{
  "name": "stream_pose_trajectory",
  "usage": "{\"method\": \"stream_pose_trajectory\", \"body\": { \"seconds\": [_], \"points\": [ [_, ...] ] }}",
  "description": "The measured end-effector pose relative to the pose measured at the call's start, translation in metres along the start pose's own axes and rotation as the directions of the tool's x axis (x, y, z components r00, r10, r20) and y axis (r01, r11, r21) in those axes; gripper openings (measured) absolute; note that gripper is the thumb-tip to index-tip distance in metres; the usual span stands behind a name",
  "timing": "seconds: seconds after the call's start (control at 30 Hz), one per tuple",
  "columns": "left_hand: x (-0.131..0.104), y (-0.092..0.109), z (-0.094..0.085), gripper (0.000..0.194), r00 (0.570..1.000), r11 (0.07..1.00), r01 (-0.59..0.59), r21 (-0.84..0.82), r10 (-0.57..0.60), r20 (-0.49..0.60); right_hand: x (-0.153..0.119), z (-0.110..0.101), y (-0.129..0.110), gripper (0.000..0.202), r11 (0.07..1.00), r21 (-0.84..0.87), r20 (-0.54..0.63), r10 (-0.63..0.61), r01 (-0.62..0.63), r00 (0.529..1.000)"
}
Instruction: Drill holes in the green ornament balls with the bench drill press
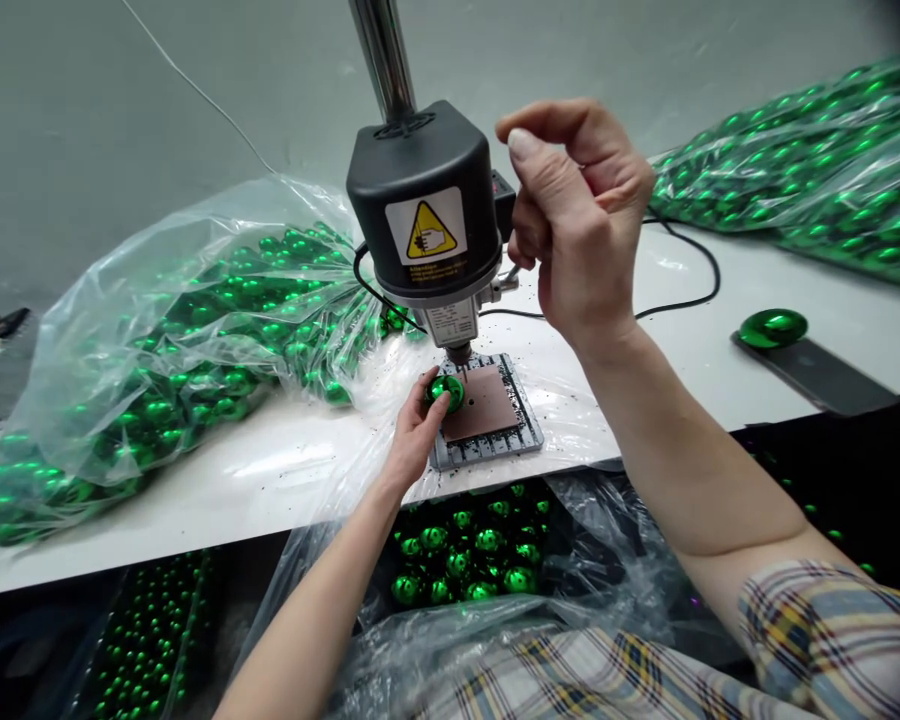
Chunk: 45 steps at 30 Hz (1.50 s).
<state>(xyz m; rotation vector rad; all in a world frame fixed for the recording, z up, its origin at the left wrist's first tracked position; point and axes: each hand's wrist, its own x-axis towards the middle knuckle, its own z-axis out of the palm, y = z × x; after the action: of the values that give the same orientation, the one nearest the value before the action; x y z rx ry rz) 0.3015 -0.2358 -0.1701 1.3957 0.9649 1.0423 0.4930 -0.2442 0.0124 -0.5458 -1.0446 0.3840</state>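
Observation:
My left hand [418, 425] grips a shiny green ball [447, 394] between thumb and fingers, at the left side of a brownish square pad [487, 400]. The ball is close beneath the chuck [459, 353] of a small black bench drill press [424, 200]. Raised to the right of the drill's head, my right hand [581, 205] is closed, with thumb and forefinger curled. A metal lever [506, 284] on the drill reaches toward its lower fingers, but whatever they hold is hidden. The pad rests on the drill's slotted metal base [529, 430], with dark shavings about it.
Clear plastic bags of green balls lie at the left [195, 330] and back right [810, 170]. A phone [832, 380] carries one green ornament [774, 327]. Below the table edge, more balls [487, 540] sit in plastic. A black cable [690, 300] loops behind my right arm.

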Motion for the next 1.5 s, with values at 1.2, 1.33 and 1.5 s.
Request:
{"method": "stream_pose_trajectory", "body": {
  "seconds": [1.2, 1.33, 1.5],
  "points": [
    [0.01, -0.029, 0.03, 0.058, 0.975, 0.909, -0.19, 0.371, 0.22, -0.038, -0.03, -0.016, 0.016, 0.027, 0.976, -0.116, -0.017, -0.189, 0.186, 0.982],
    [0.008, -0.024, 0.032, 0.058, 0.975, 0.908, -0.178, 0.379, 0.214, -0.056, -0.041, -0.019, 0.018, 0.014, 0.967, -0.113, -0.026, -0.234, 0.229, 0.972],
    [0.007, -0.021, 0.032, 0.057, 0.976, 0.904, -0.177, 0.388, 0.213, -0.053, -0.053, -0.026, 0.02, 0.012, 0.952, -0.112, 0.018, -0.286, 0.286, 0.958]
  ]
}}
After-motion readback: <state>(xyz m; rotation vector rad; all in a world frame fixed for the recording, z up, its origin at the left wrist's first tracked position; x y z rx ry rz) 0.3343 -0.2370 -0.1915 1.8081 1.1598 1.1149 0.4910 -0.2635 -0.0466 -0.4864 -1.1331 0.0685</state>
